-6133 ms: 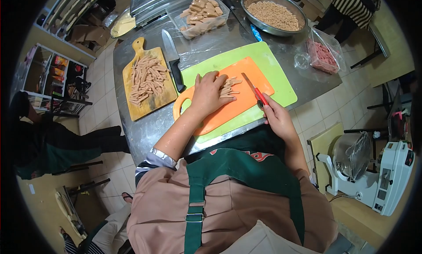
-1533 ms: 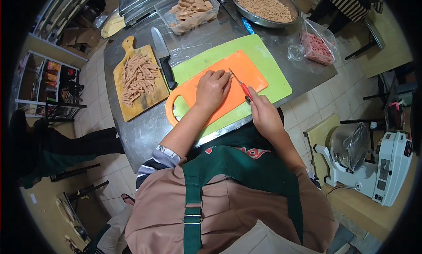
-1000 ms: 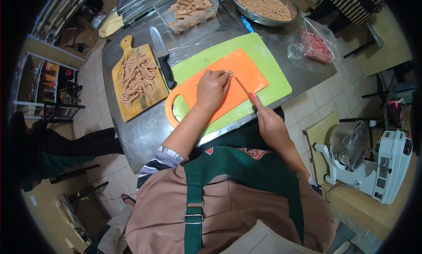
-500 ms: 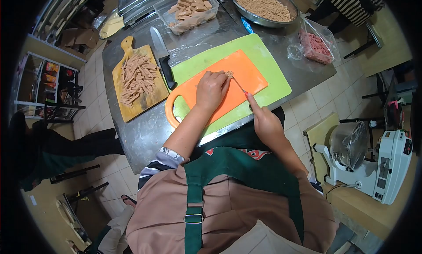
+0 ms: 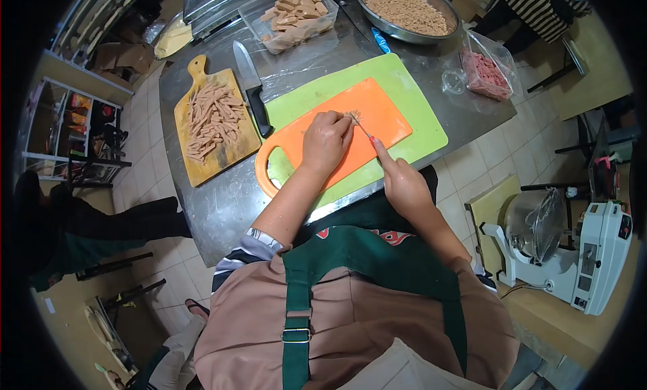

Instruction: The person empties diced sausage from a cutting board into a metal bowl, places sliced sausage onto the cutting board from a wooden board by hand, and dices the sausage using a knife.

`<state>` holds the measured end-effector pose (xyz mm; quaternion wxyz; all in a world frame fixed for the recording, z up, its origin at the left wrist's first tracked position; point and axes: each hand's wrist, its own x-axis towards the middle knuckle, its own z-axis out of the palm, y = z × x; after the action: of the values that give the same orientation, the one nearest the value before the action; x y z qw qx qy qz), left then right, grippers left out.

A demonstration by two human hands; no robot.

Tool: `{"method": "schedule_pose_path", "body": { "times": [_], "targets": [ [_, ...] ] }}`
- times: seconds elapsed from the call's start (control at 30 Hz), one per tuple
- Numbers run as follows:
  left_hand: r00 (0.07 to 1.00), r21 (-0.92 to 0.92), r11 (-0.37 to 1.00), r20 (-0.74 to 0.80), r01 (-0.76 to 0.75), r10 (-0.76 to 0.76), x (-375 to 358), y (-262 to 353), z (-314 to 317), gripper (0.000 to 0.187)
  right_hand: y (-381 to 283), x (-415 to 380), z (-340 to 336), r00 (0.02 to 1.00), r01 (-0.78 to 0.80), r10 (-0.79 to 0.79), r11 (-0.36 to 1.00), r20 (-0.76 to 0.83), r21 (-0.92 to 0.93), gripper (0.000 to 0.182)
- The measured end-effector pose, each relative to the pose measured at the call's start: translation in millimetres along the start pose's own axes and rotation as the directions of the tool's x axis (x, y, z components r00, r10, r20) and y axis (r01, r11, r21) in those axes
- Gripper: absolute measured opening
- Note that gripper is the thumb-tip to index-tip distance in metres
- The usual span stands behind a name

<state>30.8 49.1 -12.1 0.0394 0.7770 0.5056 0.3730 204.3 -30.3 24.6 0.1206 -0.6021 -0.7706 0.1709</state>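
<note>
My right hand [image 5: 406, 188] grips a small knife [image 5: 362, 127] with some red at its handle, its thin blade angled down to the orange cutting board [image 5: 387, 117]. My left hand [image 5: 326, 142] is closed on that board, fingers curled beside the blade over sausage strips that are mostly hidden beneath it. Small light-brown cut bits [image 5: 354, 113] lie just beyond the fingertips. Under the orange board is a larger green cutting board [image 5: 404, 80]. To the left, a wooden board [image 5: 192, 166] bears a heap of sausage strips [image 5: 214, 117].
A large black-handled knife [image 5: 257, 107] lies between the boards. At the back stand a plastic container [image 5: 276, 43] of sausage pieces and a steel bowl [image 5: 404, 38] of small diced bits. Bagged pink meat [image 5: 486, 76] sits at the right; a white machine [image 5: 593, 255] stands beyond.
The knife blade has shifted slightly, and my right hand has moved a little left. More cut bits lie spread beyond my left fingertips. The camera view has shifted slightly.
</note>
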Motion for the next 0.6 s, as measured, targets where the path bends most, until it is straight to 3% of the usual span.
{"method": "schedule_pose_path", "body": {
  "times": [0.13,0.23,0.3,0.6],
  "targets": [
    [1.0,-0.006,1.0,-0.004,0.009,-0.009,0.1,-0.5,0.7,0.013,10.5,-18.8,-2.7,0.994,0.069,-0.066,0.997,-0.084,0.044,0.056],
    [0.999,-0.04,0.999,-0.039,-0.004,0.003,1.0,0.0,-1.4,0.012,11.9,-13.0,-6.3,0.984,0.13,-0.105,0.976,-0.144,0.176,0.054],
    [0.998,-0.053,0.997,0.033,0.062,-0.061,0.4,0.6,-3.7,0.01,6.8,-3.6,-10.1,0.991,0.091,-0.075,0.983,-0.109,0.159,0.054],
    [1.0,-0.038,0.999,-0.005,0.025,-0.025,0.8,0.5,-2.0,0.01,-1.3,2.9,2.7,1.0,0.018,-0.018,1.0,0.019,0.018,0.057]
  ]
}}
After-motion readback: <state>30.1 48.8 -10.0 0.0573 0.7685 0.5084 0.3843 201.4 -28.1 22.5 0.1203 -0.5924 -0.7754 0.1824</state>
